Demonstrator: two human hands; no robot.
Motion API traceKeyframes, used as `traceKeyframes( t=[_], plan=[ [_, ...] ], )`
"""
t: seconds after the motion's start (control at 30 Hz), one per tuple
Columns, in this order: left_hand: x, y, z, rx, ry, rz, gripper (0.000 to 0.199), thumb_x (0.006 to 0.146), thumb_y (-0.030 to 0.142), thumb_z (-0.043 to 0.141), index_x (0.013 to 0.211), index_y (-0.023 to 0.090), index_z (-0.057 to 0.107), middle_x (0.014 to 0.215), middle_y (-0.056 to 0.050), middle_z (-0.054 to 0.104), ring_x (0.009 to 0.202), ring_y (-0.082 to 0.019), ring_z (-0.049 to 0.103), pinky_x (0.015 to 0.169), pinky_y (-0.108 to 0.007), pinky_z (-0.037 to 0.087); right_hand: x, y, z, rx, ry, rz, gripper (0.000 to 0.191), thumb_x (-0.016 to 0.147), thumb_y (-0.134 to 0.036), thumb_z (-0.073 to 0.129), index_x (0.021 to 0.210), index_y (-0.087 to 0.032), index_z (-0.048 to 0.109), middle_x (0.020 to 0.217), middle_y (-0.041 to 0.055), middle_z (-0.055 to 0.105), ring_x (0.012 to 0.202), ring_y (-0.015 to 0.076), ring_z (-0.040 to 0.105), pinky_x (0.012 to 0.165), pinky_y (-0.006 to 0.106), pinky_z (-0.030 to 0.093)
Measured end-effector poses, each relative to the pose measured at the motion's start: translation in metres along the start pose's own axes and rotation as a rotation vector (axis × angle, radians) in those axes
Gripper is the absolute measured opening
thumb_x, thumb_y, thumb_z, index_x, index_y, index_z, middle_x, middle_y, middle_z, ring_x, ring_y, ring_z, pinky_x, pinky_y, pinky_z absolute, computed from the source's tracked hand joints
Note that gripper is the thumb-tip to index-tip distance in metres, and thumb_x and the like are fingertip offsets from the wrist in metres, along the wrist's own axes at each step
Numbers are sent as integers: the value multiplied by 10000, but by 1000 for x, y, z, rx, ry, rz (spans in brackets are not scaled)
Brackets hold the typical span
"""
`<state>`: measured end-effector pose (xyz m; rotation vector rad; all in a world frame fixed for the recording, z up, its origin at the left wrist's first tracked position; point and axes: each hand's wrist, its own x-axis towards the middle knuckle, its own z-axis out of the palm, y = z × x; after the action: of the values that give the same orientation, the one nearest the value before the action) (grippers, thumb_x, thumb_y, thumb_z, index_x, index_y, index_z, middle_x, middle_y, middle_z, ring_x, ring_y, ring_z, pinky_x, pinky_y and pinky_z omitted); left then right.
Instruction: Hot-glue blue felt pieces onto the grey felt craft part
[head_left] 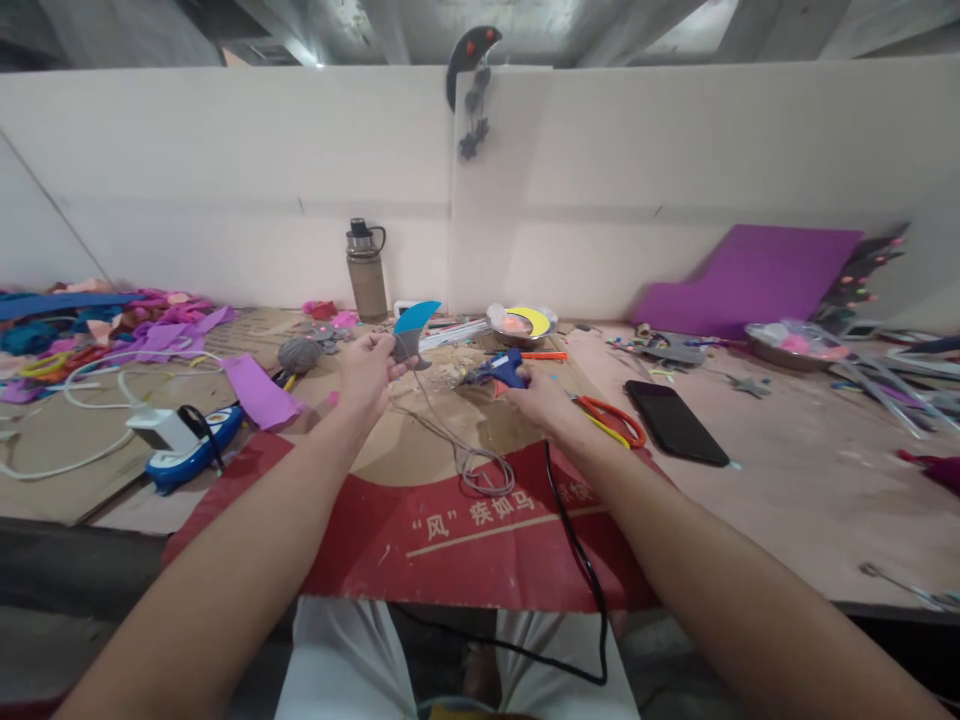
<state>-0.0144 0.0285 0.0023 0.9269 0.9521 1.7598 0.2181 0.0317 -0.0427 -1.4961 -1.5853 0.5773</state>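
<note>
My left hand (369, 372) pinches a curved piece (416, 325), blue on its upper part and grey below. A thin grey cord (450, 437) hangs from near that piece and lies in loops on the red and brown sheet. My right hand (538, 395) is closed round a dark blue glue gun (508, 370), its nozzle pointing left toward my left hand. The nozzle and the piece are apart. A black cable (574, 540) runs down over the sheet's front edge.
Orange-handled scissors (613, 420) and a black phone (675, 422) lie right of my right hand. Behind stand a bottle (367, 275) and a metal bowl (523, 324). At left are a blue power strip (196, 447), grey yarn (298, 354) and felt scraps (176, 335).
</note>
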Motion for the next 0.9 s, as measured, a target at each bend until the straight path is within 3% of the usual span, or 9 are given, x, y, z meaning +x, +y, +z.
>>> traceKeyframes(
  t=[0.13, 0.23, 0.33, 0.47, 0.6, 0.7, 0.9],
  plan=[
    [1, -1, -1, 8, 34, -1, 185, 768, 162, 628, 658, 189, 480, 543, 67, 456, 454, -57, 464, 736, -353, 599, -10, -25, -7, 353, 78, 52, 336, 651, -231, 620, 967, -209, 509, 849, 18, 625, 638, 134, 531, 567, 274, 440],
    [-1, -2, 1, 27, 15, 37, 153, 757, 169, 634, 680, 181, 503, 556, 64, 477, 479, -63, 491, 735, -354, 601, -21, -44, -9, 769, -103, 32, 354, 659, -238, 635, 959, -221, 448, 829, -13, 592, 595, 98, 483, 495, 232, 389],
    [-6, -2, 6, 79, 12, 56, 121, 742, 170, 642, 691, 167, 533, 522, 75, 453, 491, -73, 513, 705, -338, 600, -32, -55, -8, 924, -206, -32, 318, 719, -282, 646, 939, -235, 422, 732, -47, 542, 547, 86, 446, 425, 206, 302],
    [-13, -1, 14, 112, 2, 57, 136, 739, 167, 645, 665, 161, 531, 480, 85, 433, 467, -71, 502, 664, -305, 592, -41, -55, -3, 722, -134, -184, 285, 812, -281, 599, 1016, -260, 401, 643, -70, 519, 511, 99, 454, 452, 229, 352],
    [-18, 0, 17, 103, -30, 58, 140, 745, 178, 654, 675, 166, 534, 466, 85, 437, 454, -78, 510, 656, -306, 591, -43, -51, 0, 485, -63, -335, 301, 851, -242, 544, 1109, -251, 389, 831, 0, 604, 608, 127, 535, 585, 305, 464],
    [-20, 0, 18, 106, -48, 48, 148, 743, 206, 675, 708, 162, 537, 533, 55, 530, 486, -95, 559, 647, -320, 590, -43, -50, 1, 376, -8, -440, 318, 857, -225, 524, 1144, -233, 388, 988, 57, 599, 752, 170, 579, 694, 363, 501],
    [-23, 2, 20, 102, -57, 47, 133, 755, 194, 664, 706, 161, 544, 662, 3, 629, 589, -118, 629, 665, -312, 590, -46, -53, 0, 164, 32, -512, 233, 871, -221, 495, 1100, -200, 455, 962, 73, 594, 841, 206, 579, 782, 394, 503]
  ],
)
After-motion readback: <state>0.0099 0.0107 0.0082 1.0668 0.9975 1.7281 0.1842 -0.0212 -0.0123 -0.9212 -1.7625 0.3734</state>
